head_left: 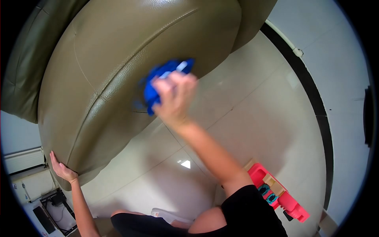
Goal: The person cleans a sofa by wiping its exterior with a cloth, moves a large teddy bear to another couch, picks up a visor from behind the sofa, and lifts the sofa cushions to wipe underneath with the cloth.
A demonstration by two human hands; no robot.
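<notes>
A brown leather sofa (118, 47) with a raised seam fills the upper left of the head view. My right hand (175, 93) is closed on a blue cloth (156, 85), pressed against or very close to the sofa's front face; both are blurred by motion. A small whitish patch shows on the cloth near the fingertips. At the lower left, my left hand (63, 170) lies flat on the sofa's end with its fingers stretched out, holding nothing.
A red plastic item (290, 203) with wooden and teal parts sits on the tiled floor (244, 102) at right. Along the white wall (335, 51) runs a black skirting strip (316, 94). A low shelf (35, 185) and black devices stand at far left.
</notes>
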